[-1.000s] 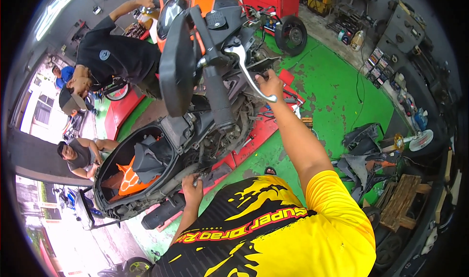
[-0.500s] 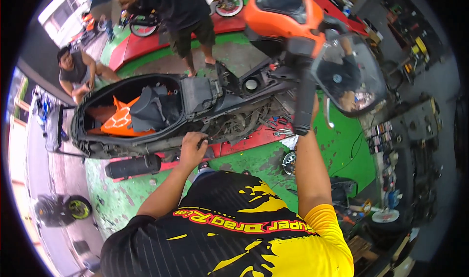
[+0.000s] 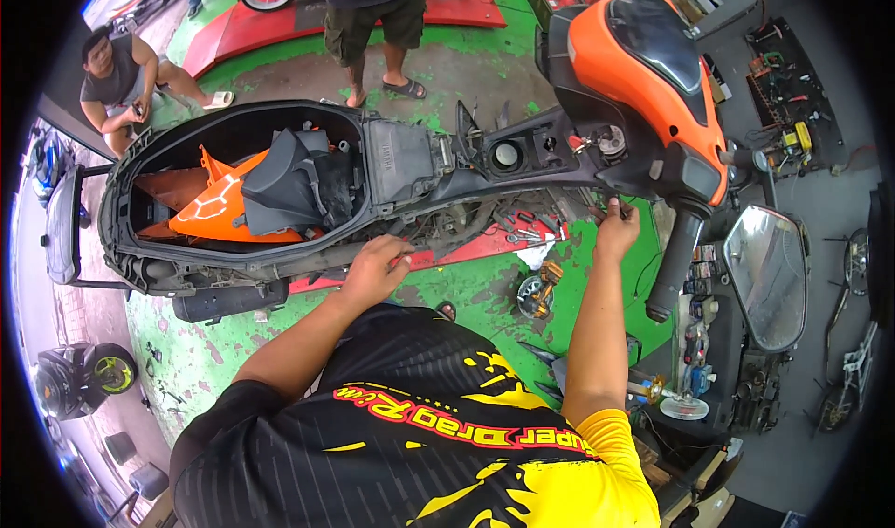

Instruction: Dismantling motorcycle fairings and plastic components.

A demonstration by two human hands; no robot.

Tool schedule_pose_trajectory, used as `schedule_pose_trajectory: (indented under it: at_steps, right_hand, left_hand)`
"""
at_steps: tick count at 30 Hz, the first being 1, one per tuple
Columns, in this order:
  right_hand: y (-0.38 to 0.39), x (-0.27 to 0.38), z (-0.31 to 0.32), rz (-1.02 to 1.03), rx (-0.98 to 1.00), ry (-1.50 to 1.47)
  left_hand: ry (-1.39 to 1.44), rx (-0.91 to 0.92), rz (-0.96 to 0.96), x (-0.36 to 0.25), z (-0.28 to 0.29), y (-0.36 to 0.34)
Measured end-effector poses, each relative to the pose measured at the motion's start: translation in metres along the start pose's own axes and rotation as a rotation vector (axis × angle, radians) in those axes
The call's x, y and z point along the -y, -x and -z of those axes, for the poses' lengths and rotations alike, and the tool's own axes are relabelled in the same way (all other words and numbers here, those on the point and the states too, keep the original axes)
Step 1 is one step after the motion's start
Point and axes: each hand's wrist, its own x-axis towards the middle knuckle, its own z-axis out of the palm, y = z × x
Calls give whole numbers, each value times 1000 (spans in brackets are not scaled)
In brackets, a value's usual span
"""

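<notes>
A partly stripped scooter with an orange front cover (image 3: pixel 597 48) stretches across in front of me. My left hand (image 3: pixel 378 269) is at its near side, below the open seat compartment (image 3: pixel 121 234), fingers loosely bent and apart; I see nothing in them. My right hand (image 3: pixel 616 230) is raised by the edge of the dark front body, near the key switch (image 3: pixel 611 141). Its fingers are curled with gaps between them, and nothing clear shows in them. Orange and dark panels (image 3: pixel 289 192) lie inside the compartment. The right handlebar grip (image 3: pixel 673 267) and mirror (image 3: pixel 766 276) stick out to the right.
Several wrenches and hand tools (image 3: pixel 533 232) lie on a red platform beneath the scooter. A yellowish power tool (image 3: pixel 541 288) rests on a round metal part. One person (image 3: pixel 117 81) sits at the far left; another (image 3: pixel 373 25) stands behind the scooter. A small fan (image 3: pixel 685 407) is at the right.
The handlebar and mirror have swung right and toward me. My right hand, earlier partly behind the grip, shows beside the front body. My view has shifted; my left hand stays near the scooter's side.
</notes>
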Motion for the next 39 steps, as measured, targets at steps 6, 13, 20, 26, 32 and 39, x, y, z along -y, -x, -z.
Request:
schedule_pose_trajectory:
  at_steps: [6,13,20,26,32,39]
  right_hand:
    - [-9,-16,5,14,13,14]
    - [-11,-9,8,-43,12,54]
    - [-18,0,4,-163,28,49]
    - [-30,-23,27,-193,9,60]
    - [-16,-19,19,-136,76,-29]
    - [-24,-36,22,-206,136,259]
  left_hand:
    - [166,35,-25,-14,28,-39]
    - [253,-223,-135,-20,84,-113]
    - [255,-182,-113,-2,92,-270]
    - [174,341,-78,2,-18,-407]
    - [381,550,220,2,-138,-490]
    - [1000,789,379,9,-189,-517]
